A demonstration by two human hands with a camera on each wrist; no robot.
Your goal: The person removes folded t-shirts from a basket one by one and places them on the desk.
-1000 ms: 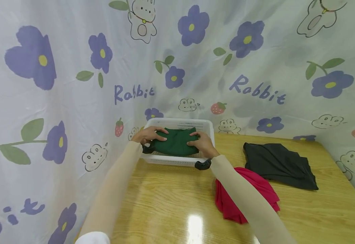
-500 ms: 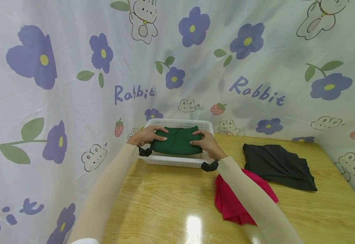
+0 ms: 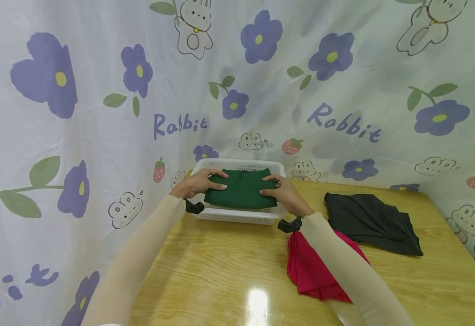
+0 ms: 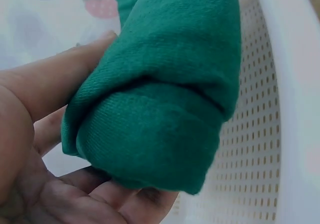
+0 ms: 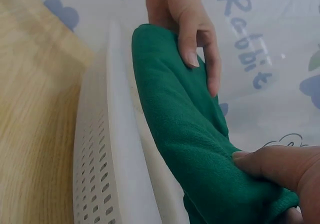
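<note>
A folded green cloth (image 3: 241, 190) is held between my two hands over the white perforated basket (image 3: 237, 216). My left hand (image 3: 200, 182) grips its left end, thumb on top and fingers underneath, as the left wrist view shows. At the opposite end, my right hand (image 3: 288, 194) pinches the cloth with the thumb on its upper face. Soft folded layers show at the left end of the green cloth (image 4: 155, 129). In the right wrist view, the cloth (image 5: 185, 129) slants beside the basket's long rim (image 5: 125, 129). Much of the basket's inside is hidden beneath the cloth.
A red cloth (image 3: 315, 271) lies crumpled on the wooden table (image 3: 205, 267), partly under my right forearm. Farther right is a dark grey folded cloth (image 3: 372, 222). A patterned curtain (image 3: 262, 90) hangs behind the basket and along the left side.
The green cloth has shifted slightly right and looks flatter and wider. My right hand has moved to the right with its end. Both hands keep their hold.
</note>
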